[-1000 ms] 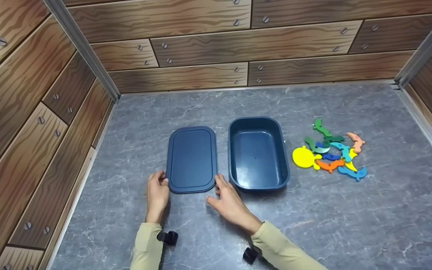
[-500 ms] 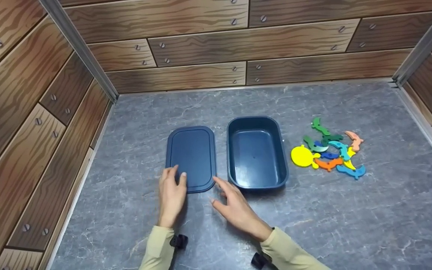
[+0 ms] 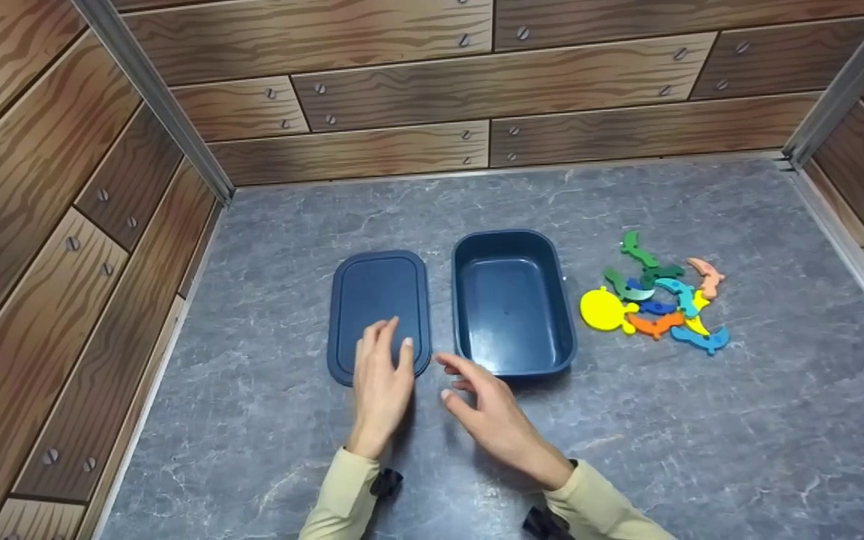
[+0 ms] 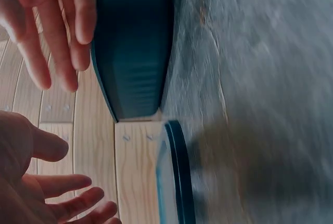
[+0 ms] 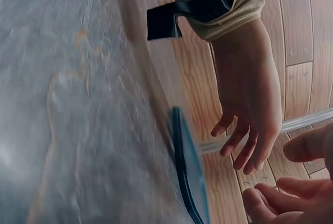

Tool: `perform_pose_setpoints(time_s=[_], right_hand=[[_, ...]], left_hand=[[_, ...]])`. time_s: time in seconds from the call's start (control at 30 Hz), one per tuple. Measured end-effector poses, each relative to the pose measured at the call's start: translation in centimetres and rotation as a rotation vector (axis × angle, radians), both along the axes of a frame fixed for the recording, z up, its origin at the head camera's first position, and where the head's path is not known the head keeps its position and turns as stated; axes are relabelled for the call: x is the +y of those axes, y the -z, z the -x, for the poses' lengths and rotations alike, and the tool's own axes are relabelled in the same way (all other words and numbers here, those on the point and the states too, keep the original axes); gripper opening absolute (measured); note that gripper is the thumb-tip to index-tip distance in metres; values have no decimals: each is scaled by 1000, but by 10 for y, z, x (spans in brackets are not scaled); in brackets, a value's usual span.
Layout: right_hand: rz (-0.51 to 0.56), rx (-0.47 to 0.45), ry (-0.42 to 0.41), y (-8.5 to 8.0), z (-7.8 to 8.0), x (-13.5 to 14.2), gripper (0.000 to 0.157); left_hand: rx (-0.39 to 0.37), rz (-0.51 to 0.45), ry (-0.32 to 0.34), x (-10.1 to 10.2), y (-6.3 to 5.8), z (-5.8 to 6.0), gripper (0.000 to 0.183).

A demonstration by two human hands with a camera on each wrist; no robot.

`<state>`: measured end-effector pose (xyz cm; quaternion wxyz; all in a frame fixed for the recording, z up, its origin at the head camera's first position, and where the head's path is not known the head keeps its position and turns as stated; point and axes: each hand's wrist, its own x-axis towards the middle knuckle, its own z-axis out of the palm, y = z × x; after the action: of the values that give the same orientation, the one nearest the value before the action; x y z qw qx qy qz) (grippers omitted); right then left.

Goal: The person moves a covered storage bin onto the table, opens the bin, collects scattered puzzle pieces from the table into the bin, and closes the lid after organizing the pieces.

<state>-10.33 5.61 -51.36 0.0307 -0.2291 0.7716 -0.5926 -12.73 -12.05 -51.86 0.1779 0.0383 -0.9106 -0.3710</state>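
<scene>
A dark blue rectangular lid (image 3: 349, 300) lies flat on the grey marbled surface. Just right of it stands an open dark blue box (image 3: 567, 322), with nothing inside. My left hand (image 3: 383, 382) is held above the near right part of the lid, its fingers loosely spread. In the left wrist view, that hand (image 4: 31, 177) has its thumb and fingers apart, holding nothing. By the box's near left corner, my right hand (image 3: 499, 420) hovers with relaxed fingers and nothing in its grasp. The right wrist view shows both hands above the lid's edge (image 5: 182, 166).
Right of the box lies a loose pile of colourful flat toy pieces, among them a yellow turtle shape (image 3: 603, 309), an orange piece (image 3: 655, 325) and a blue piece (image 3: 702, 340). Wood-patterned walls (image 3: 387, 157) enclose the surface at the back and sides.
My left hand has left the lid's left edge and moved rightward over it. My right hand has drawn away from the lid's right edge, slightly to the right. Lid and box stay put.
</scene>
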Motion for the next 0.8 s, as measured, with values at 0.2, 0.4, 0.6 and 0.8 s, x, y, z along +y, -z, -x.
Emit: perform_pose_setpoints(time_s=[0.2, 0.4, 0.6, 0.8], right_hand=[[-20, 83, 56, -4, 4, 17, 46], [-58, 123, 133, -7, 7, 34, 47], [-50, 116, 171, -8, 9, 48, 48], [-49, 98, 187, -9, 9, 61, 46]], left_hand=[[84, 79, 81, 18, 5, 3, 43], [60, 143, 136, 37, 8, 5, 50], [6, 184, 147, 50, 7, 13, 58], [-9, 264, 137, 56, 8, 23, 60]])
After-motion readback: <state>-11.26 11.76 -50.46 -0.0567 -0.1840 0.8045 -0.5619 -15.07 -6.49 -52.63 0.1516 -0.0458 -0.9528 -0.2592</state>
